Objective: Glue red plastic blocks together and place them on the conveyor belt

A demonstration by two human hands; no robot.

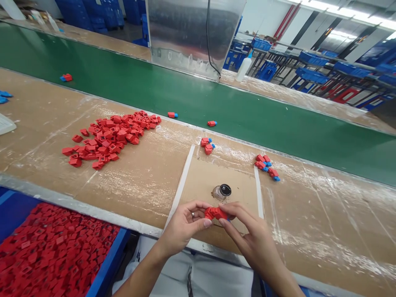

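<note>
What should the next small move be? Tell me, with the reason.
Probably set the red plastic block down beside the cluster of red-and-blue plastic blocks on the brown cardboard. The left hand and right hand both grip it just short of that cluster, which seems to hold similar blocks with blue parts.

Bright, even light falls from the ceiling light strips (349, 12) at upper right, leaving only soft, faint shadows beneath the left hand (182, 229) and right hand (253, 243). Whitish glare streaks the cardboard work surface (309, 214) and the metal panel (185, 37). Wide-angle distortion bows the green conveyor belt (247, 103) toward the edges; focus stays sharp throughout.
</note>
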